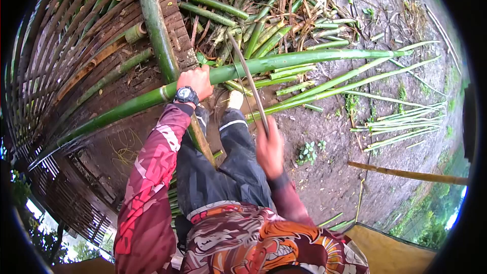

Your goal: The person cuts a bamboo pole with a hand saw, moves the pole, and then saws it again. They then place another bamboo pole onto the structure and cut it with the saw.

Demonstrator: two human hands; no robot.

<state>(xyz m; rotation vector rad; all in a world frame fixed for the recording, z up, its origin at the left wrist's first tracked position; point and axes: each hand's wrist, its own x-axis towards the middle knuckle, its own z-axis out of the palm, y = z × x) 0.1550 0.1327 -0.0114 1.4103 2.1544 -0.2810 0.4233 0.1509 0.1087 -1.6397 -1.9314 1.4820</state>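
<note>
A long green bamboo pole (304, 58) stretches across in front of me, from the lower left to the right. My left hand (196, 83), with a watch at the wrist, is wrapped over the top of this pole. In my right hand (270, 147) is the end of a bow saw (248, 73) with a curved brown frame. Its thin blade crosses the pole just right of my left hand. Beneath the pole lies a thicker bamboo support (158, 25), which runs from the top left down between my legs.
Cut bamboo pieces (218, 7) are heaped at the top. Thin split strips (401, 128) lie on the bare soil to the right. A slatted bamboo structure (61, 45) curves along the left. A brown pole (406, 172) juts in at the right.
</note>
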